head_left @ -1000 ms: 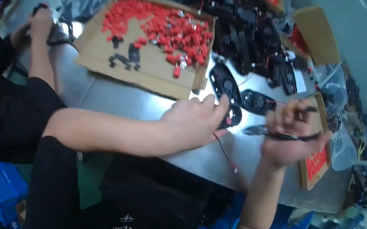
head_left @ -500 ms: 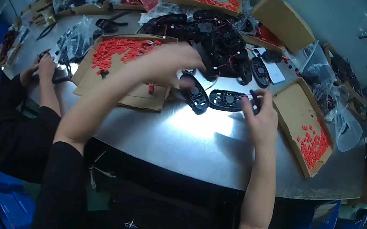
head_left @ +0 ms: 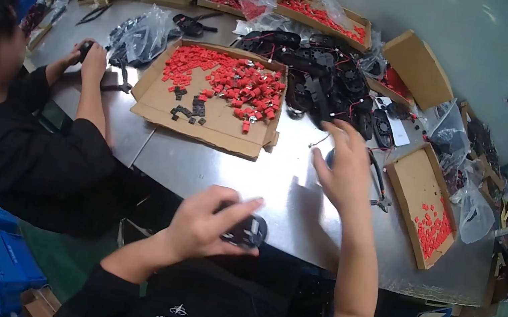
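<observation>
In front of my body, my left hand (head_left: 205, 224) is closed around a black plastic housing (head_left: 249, 231), holding it just off the table's front edge. The fingers cover much of it. My right hand (head_left: 344, 167) is over the table, thumb and fingers apart; a small dark bluish patch by its palm is too unclear to name. Beyond its fingertips lies a heap of black plastic housings (head_left: 332, 81) with fans and thin wires. A thin wire with a small connector (head_left: 317, 145) is near the thumb. Partly behind the wrist lies a dark hand tool (head_left: 382, 203).
A cardboard tray (head_left: 203, 136) holds red and black small parts at left. Another tray (head_left: 410, 169) with red pieces lies at right. More boxes (head_left: 417, 68) and plastic bags (head_left: 146, 38) line the back. A co-worker's hands (head_left: 91, 62) handle a dark part at far left.
My left hand has drawn back toward my body with the housing. My right hand's fingers have spread. The two housings no longer show at their earlier place on the table. The view has shifted.
</observation>
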A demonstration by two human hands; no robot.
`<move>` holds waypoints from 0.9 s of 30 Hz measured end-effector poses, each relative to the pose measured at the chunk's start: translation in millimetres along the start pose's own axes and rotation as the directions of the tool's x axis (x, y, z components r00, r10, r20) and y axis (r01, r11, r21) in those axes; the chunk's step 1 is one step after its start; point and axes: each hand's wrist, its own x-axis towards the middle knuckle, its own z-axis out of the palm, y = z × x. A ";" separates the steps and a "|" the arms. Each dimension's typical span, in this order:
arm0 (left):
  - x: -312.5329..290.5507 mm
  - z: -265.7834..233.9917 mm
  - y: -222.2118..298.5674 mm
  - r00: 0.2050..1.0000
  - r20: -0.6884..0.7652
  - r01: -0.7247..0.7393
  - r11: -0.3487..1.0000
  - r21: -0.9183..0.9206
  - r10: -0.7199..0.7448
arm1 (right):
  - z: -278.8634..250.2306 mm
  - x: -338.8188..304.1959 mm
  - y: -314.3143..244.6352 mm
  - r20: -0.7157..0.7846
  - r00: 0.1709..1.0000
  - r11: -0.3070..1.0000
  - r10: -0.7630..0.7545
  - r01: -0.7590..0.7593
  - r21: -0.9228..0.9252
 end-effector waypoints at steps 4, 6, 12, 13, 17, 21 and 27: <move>-42.5 -2.7 -13.9 0.913 -0.156 0.405 0.889 0.214 -0.378 | 86.8 76.3 -43.0 0.059 0.961 0.960 -0.269 0.263 0.093; -45.0 -9.9 -19.8 0.871 -0.193 0.488 0.841 0.235 -0.451 | 121.3 116.3 -48.4 0.241 0.940 0.960 -0.241 0.267 -0.080; -49.9 -34.5 -21.7 0.869 -0.212 0.491 0.829 0.268 -0.446 | 143.5 143.1 -102.1 0.398 0.913 0.911 -0.087 0.235 -0.339; -48.1 -32.1 -20.3 0.870 -0.205 0.490 0.830 0.265 -0.448 | 145.3 141.5 -101.3 0.392 0.912 0.907 -0.117 0.259 -0.332; -36.4 -19.0 -22.6 0.879 -0.150 0.476 0.853 0.215 -0.452 | 124.5 120.0 -70.6 0.296 0.936 0.953 -0.189 0.247 -0.175; -28.6 -3.7 -25.0 0.903 -0.084 0.430 0.881 0.198 -0.422 | 58.4 57.6 -41.2 0.117 0.970 0.926 -0.213 0.163 0.340; 1.0 29.8 -31.6 0.954 0.045 0.292 0.952 0.090 -0.296 | 3.4 -55.3 -1.0 0.498 0.855 0.711 0.146 -0.441 0.548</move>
